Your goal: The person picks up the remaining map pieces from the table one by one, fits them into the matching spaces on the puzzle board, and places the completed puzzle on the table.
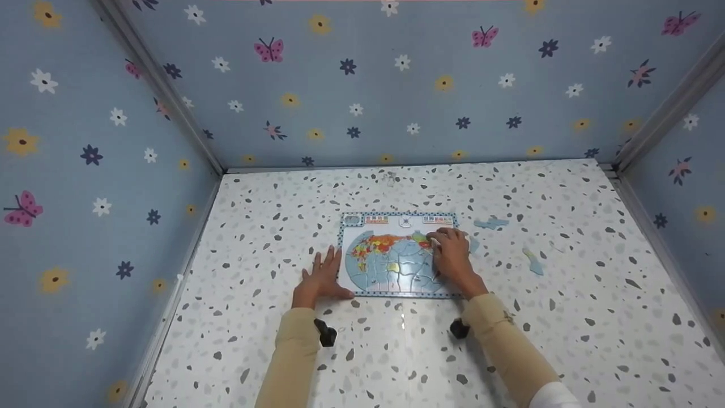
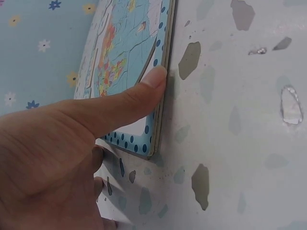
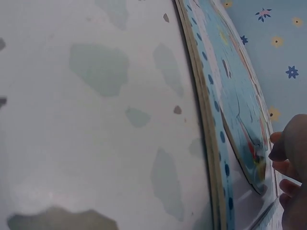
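Note:
A world map jigsaw puzzle [image 1: 396, 266] lies on the table in a board with a blue dotted border. My left hand [image 1: 323, 277] rests at the board's lower left corner, fingers spread on the table. In the left wrist view its thumb [image 2: 139, 98] presses the board's edge. My right hand [image 1: 455, 258] is over the map's right side with bent fingers. It pinches a puzzle piece, of which only a pale sliver [image 1: 435, 242] shows at the fingertips. In the right wrist view, fingertips [image 3: 278, 152] hover close to the map; the piece is mostly hidden.
Loose blue puzzle pieces lie right of the board: one near its upper corner [image 1: 491, 223], one yellow and blue piece [image 1: 532, 262] farther right, and one [image 1: 474, 243] beside my right hand. Flowered blue walls [image 1: 396, 85] enclose the speckled white table [image 1: 396, 351].

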`<action>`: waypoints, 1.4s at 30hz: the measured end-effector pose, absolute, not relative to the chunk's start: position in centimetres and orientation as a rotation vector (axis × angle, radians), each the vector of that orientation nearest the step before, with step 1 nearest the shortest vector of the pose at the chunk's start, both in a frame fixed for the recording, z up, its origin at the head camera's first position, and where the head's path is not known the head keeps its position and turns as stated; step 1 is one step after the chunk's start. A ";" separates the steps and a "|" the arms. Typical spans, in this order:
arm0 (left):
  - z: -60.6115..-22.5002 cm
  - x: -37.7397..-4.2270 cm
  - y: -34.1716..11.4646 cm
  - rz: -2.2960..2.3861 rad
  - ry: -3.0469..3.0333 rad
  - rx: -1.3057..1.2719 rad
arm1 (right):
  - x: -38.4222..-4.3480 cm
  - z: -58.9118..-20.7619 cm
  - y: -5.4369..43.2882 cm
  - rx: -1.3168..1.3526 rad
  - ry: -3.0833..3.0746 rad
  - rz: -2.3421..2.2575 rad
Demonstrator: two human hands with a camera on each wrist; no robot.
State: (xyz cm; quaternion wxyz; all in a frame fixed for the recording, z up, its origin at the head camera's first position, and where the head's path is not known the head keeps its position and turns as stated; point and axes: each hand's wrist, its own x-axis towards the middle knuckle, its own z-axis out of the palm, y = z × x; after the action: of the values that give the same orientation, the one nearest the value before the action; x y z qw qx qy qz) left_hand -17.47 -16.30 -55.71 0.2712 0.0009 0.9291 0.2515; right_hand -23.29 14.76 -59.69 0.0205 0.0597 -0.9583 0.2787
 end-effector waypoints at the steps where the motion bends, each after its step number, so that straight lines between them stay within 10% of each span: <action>1: -55.7 -17.5 -16.3 0.680 2.502 0.003 | -23.3 -59.7 14.9 0.182 -2.962 0.873; 42: -55.9 -17.5 -16.4 0.657 2.498 0.023 | -21.9 -60.6 20.6 -0.408 -2.853 0.781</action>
State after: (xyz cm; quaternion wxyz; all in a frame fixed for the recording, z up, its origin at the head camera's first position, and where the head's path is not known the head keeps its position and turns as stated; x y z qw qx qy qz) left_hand -17.55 -16.40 -55.93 0.2757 0.0086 0.9296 0.2445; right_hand -21.85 20.64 -60.64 0.0779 -0.1362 -0.9526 0.2608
